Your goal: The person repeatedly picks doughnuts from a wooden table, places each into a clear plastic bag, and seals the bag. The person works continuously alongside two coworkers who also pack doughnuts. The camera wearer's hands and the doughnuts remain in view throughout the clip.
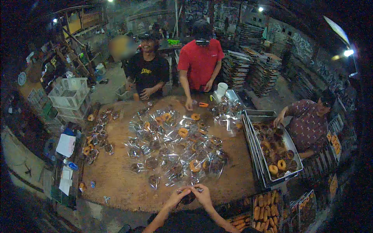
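Note:
At the table's near edge, my left hand (177, 197) and my right hand (203, 195) meet with fingers pinched together. Between and below them is a dark, round doughnut (188, 199), apparently in a see-through bag whose top edge both hands grip. The fingertips are too small to make out in detail. Just beyond my hands, a wide heap of bagged doughnuts (173, 147) covers the middle of the wooden table (128, 196). Some are dark brown, others golden, such as the ring-shaped doughnut (194, 166) close to my right hand.
Metal trays of doughnuts (297, 171) stand at the right, where a person (309, 120) reaches in. Two people (200, 62) stand across the table. More wrapped doughnuts (99, 134) lie at the left edge, near white crates (70, 93). Long pastries (266, 211) fill racks below right.

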